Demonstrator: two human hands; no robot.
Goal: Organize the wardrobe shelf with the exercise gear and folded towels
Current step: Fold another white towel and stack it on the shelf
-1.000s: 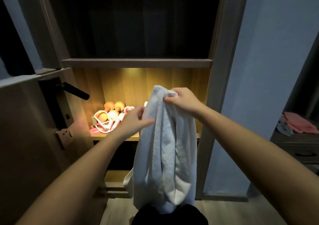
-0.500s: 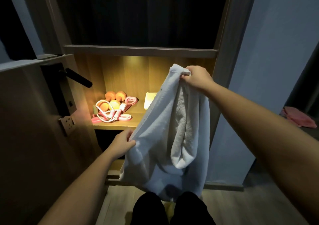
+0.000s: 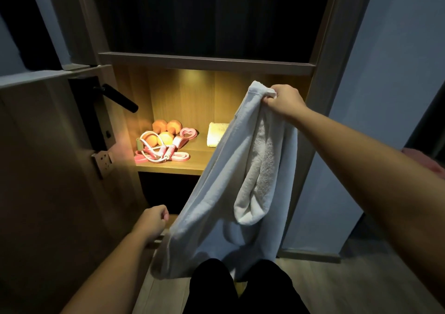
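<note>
Head camera: white towel (image 3: 224, 193), unfolded, hanging in front of the wardrobe from right hand (image 3: 285, 100) — fingers (image 3: 269, 99) curled tight round its bunched top corner, up at the height of the lit shelf (image 3: 173, 169). Lower down, left hand (image 3: 153, 221) just beside the towel's trailing edge, fingers (image 3: 165, 216) curled in; cannot tell whether pinching cloth or holding nothing. On the shelf: orange dumbbells (image 3: 166, 128) at the back left, pink jump rope (image 3: 159, 156) coiled in front of them, folded towel (image 3: 216, 134) towards the right, partly hidden behind the hanging one. Black door handle (image 3: 120, 100) off to the left.
</note>
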